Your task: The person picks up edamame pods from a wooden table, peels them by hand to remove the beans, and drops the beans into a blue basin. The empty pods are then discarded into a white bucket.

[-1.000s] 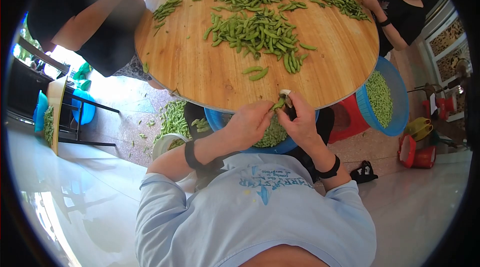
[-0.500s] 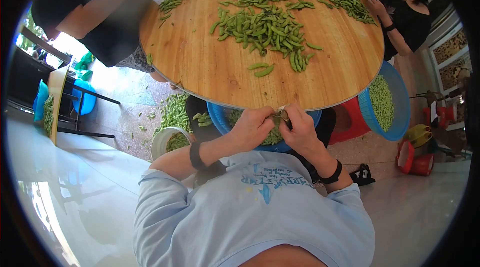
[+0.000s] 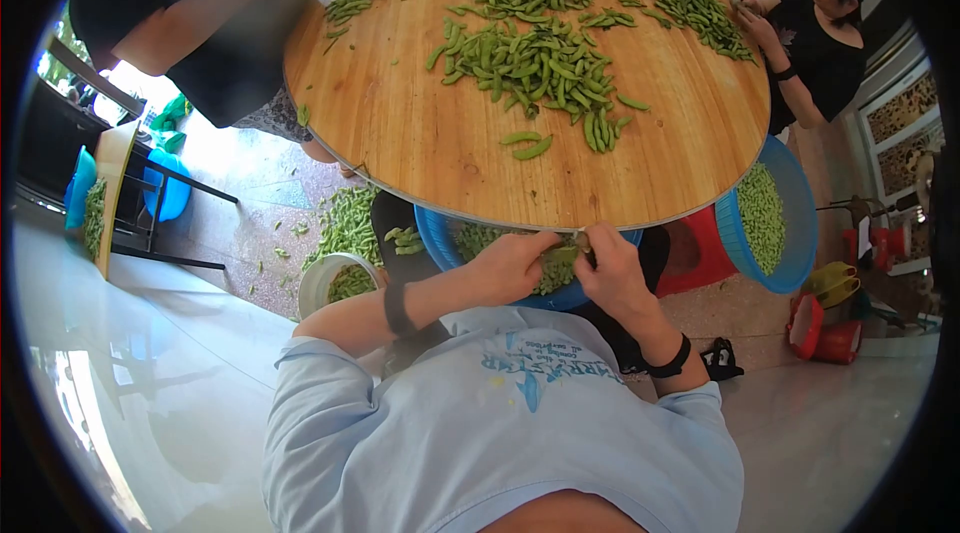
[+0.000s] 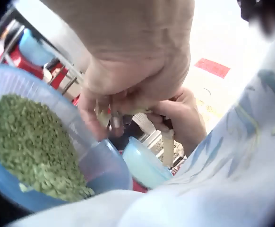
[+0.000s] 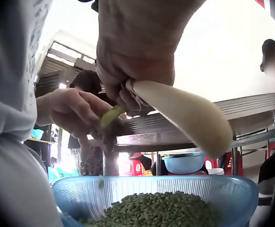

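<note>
Right wrist view: the left hand (image 5: 71,108) pinches a pod (image 5: 110,117) beside the right hand (image 5: 137,68), which grips a pale tool (image 5: 187,113); below both, a basin (image 5: 239,194). The pod seems light, pliant, perhaps slippery; best pinched near one end.

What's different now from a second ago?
The left hand and right hand have drawn back slightly from the round wooden table toward the light-blue shirt, still with a green bean pod between them. The heaped green pods on the table stayed put.
</note>
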Motion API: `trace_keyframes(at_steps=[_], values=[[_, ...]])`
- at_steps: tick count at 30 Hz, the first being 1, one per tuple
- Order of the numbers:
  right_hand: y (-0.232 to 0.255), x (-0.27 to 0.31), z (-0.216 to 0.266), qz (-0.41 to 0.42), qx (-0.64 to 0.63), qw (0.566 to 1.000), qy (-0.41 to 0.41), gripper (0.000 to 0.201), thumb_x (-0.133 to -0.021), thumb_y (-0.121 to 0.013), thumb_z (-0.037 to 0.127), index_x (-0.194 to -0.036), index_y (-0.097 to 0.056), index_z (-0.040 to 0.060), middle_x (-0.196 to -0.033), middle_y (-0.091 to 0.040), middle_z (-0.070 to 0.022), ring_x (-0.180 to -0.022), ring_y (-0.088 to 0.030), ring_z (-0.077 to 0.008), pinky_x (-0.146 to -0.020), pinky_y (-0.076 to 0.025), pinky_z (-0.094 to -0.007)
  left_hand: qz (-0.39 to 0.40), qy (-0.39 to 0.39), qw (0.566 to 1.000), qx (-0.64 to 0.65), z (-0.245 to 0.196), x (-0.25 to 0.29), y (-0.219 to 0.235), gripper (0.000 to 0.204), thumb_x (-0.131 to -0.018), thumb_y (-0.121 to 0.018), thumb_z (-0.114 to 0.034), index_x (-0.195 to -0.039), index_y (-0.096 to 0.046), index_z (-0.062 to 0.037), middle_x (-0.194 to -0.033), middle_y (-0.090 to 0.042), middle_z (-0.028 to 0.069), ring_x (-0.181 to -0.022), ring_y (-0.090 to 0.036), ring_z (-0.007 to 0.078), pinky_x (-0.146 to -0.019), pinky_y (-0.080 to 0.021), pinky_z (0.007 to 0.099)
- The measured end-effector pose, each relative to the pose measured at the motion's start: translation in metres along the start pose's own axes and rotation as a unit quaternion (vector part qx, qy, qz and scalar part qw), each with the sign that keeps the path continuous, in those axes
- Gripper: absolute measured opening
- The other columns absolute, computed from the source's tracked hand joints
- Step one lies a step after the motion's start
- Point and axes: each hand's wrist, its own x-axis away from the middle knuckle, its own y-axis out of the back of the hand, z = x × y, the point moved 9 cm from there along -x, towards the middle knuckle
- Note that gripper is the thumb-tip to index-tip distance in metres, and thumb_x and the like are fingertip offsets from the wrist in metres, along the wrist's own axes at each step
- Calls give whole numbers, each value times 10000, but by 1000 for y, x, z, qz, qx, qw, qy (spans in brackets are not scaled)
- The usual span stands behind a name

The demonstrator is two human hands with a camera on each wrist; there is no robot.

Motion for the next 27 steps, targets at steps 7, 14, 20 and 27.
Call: trace_keyframes(at_steps=[7, 14, 20, 27], values=[[2, -8, 11, -37, -138, 989, -38, 199, -711, -620, -28, -882, -519, -28, -752, -515, -162, -650, -550, -329, -556, -438, -369, -34, -1, 998, 52, -28, 15, 32, 264, -783, -645, -48, -1029, -563, -3, -907, -595, 190, -817, -596, 376, -693, -484, 382], [2, -10, 23, -12, -153, 987, 46, 185, -722, -647, -21, -884, -558, -19, -706, -535, -141, -619, -547, -285, -541, -434, -344, -45, -11, 903, -427, -58, 33, 122, 172, -754, -621, -22, -920, -573, -13, -849, -543, 156, -831, -562, 349, -699, -469, 430], [-5, -17, 15, -22, -205, 978, -25, 216, -794, -642, 7, -993, -565, -27, -686, -535, -135, -593, -544, -233, -531, -430, -313, -111, -119, 924, -347, -10, -52, 115, 130, -782, -584, -36, -906, -556, -13, -867, -523, 165, -857, -545, 370, -723, -467, 439], [-31, -6, -21, 47, -452, 866, -209, 284, -924, -487, 103, -1182, -483, -17, -715, -529, -48, -521, -470, -97, -473, -393, -256, -103, -72, 930, -344, 11, -74, 106, 115, -822, -563, -53, -918, -545, 9, -880, -554, 164, -783, -577, 357, -678, -475, 434]])
